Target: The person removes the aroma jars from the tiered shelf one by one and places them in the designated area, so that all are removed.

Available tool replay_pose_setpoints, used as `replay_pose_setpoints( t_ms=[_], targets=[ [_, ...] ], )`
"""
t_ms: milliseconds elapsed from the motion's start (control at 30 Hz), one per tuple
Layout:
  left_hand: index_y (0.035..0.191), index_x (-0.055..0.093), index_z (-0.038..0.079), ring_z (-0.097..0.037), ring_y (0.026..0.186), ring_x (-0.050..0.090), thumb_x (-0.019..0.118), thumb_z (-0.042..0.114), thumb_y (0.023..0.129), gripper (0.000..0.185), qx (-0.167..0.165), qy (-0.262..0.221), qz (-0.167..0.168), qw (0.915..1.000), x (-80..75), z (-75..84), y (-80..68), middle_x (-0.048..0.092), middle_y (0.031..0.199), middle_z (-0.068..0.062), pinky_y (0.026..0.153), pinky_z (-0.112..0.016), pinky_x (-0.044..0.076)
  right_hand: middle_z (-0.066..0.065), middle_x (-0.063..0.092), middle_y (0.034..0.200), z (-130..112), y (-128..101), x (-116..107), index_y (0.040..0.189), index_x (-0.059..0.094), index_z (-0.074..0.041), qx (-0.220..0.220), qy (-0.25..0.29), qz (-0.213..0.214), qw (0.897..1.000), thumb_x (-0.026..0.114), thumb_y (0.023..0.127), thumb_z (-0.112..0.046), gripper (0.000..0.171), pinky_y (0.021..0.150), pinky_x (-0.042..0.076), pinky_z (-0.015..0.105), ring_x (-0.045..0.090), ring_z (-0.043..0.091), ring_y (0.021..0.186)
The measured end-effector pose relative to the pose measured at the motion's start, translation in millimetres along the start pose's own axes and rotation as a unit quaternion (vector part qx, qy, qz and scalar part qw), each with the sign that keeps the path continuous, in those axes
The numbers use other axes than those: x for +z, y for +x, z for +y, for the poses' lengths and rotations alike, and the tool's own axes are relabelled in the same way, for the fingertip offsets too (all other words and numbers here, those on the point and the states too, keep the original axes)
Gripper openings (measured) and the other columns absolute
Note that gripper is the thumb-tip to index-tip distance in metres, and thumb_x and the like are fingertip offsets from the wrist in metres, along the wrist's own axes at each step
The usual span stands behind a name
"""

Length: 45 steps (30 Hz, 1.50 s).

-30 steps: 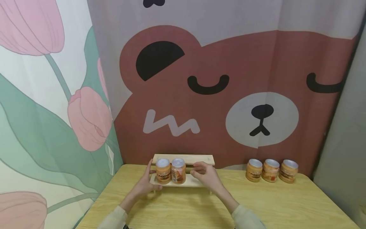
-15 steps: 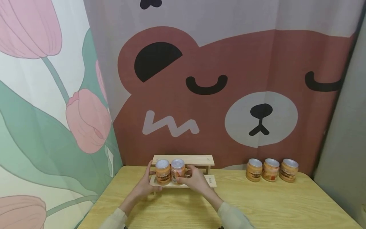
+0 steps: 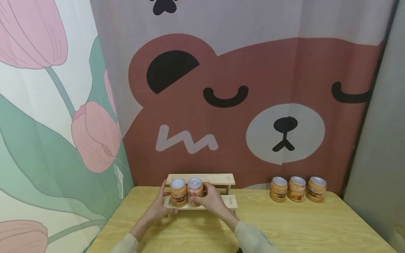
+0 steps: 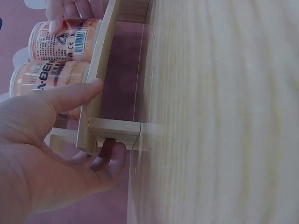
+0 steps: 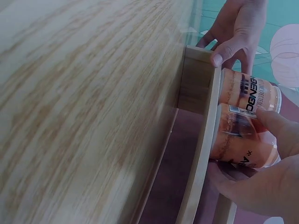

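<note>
A small two-step wooden shelf [image 3: 228, 201] stands at the table's back edge. Two orange cans with silver lids sit side by side on its lower step: a left can [image 3: 178, 193] and a right can [image 3: 193, 189]. My left hand [image 3: 164, 202] grips the left end of the lower step, thumb on top and fingers underneath, as the left wrist view shows at the left hand [image 4: 105, 122]. My right hand [image 3: 202, 199] holds the right can [image 5: 237, 136], with its thumb [image 5: 279, 127] across the can's front. The left can [image 5: 248, 94] touches the held one.
Three more orange cans [image 3: 296, 189] stand in a row on the yellow wooden table [image 3: 300, 228] to the right, in front of a bear-print curtain [image 3: 253, 88]. A tulip-print curtain [image 3: 47, 123] hangs at the left.
My right hand moved left from hovering over the step's middle and closed round the right can. My left hand stayed on the shelf's left end.
</note>
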<state>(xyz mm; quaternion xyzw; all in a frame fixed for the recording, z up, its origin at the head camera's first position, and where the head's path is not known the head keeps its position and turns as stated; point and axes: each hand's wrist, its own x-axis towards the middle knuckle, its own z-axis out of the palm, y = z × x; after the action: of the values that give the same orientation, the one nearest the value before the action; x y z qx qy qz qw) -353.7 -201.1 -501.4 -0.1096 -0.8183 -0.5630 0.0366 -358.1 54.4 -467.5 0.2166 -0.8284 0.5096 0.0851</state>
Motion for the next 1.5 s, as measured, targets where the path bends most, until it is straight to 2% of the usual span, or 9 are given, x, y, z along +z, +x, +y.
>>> replay_pose_setpoints(
  t_ms=[433,767,1067,1200,1400,1500],
  targets=[
    [0.164,-0.006,0.029,-0.063,0.138,0.022,0.088,-0.006,0.073,0.135,-0.002,-0.012,-0.005,0.9999,4.3,-4.0,1.7,0.034,0.15,-0.03,0.106,-0.073,0.026,0.006,0.067,0.112,11.4,1.5,5.4,0.133,0.06,0.0,0.004,0.03,0.022,0.999,0.086,0.085,-0.024,0.059,0.073,0.058,0.033,0.066,0.024,0.098],
    [0.164,-0.006,0.026,-0.062,0.137,0.025,0.089,-0.006,0.07,0.138,-0.001,-0.002,-0.004,1.0,6.1,-8.5,1.8,0.036,0.148,-0.033,0.106,-0.076,0.017,0.005,0.07,0.107,10.4,-4.1,0.0,0.128,0.063,0.0,-0.016,-0.002,0.022,1.0,0.087,0.083,-0.023,0.056,0.07,0.057,0.029,0.068,0.024,0.095],
    [0.164,-0.008,0.027,-0.062,0.138,0.023,0.089,-0.005,0.071,0.138,0.001,-0.007,-0.005,1.0,2.8,-5.5,-0.4,0.034,0.15,-0.032,0.106,-0.076,0.016,0.007,0.071,0.108,1.8,-13.1,-20.7,0.127,0.063,0.001,-0.021,-0.013,0.031,0.999,0.086,0.084,-0.027,0.056,0.072,0.058,0.032,0.069,0.021,0.093],
    [0.164,-0.009,0.028,-0.063,0.136,0.027,0.089,-0.005,0.071,0.138,0.003,-0.009,-0.006,0.9999,0.6,-5.9,0.0,0.034,0.151,-0.032,0.106,-0.075,0.021,0.005,0.072,0.106,0.4,-15.2,-33.0,0.126,0.064,0.0,-0.022,-0.028,0.045,0.998,0.086,0.084,-0.03,0.057,0.072,0.057,0.031,0.069,0.018,0.091],
    [0.164,-0.009,0.028,-0.061,0.129,0.039,0.088,-0.006,0.071,0.139,0.007,-0.01,-0.006,0.9999,-1.6,-7.4,2.2,0.033,0.15,-0.033,0.103,-0.07,0.034,0.007,0.073,0.105,-0.8,-22.3,-55.5,0.126,0.066,-0.001,-0.029,-0.023,0.072,0.997,0.087,0.083,-0.028,0.055,0.071,0.058,0.03,0.07,0.018,0.089],
    [0.164,-0.009,0.028,-0.06,0.129,0.04,0.089,-0.006,0.071,0.139,0.005,-0.01,-0.005,0.9999,-2.3,-6.3,1.3,0.033,0.15,-0.032,0.104,-0.069,0.034,0.008,0.074,0.103,-0.5,-27.1,-67.4,0.125,0.066,-0.001,-0.029,-0.022,0.088,0.995,0.088,0.082,-0.025,0.054,0.071,0.058,0.03,0.071,0.019,0.089]
  ],
)
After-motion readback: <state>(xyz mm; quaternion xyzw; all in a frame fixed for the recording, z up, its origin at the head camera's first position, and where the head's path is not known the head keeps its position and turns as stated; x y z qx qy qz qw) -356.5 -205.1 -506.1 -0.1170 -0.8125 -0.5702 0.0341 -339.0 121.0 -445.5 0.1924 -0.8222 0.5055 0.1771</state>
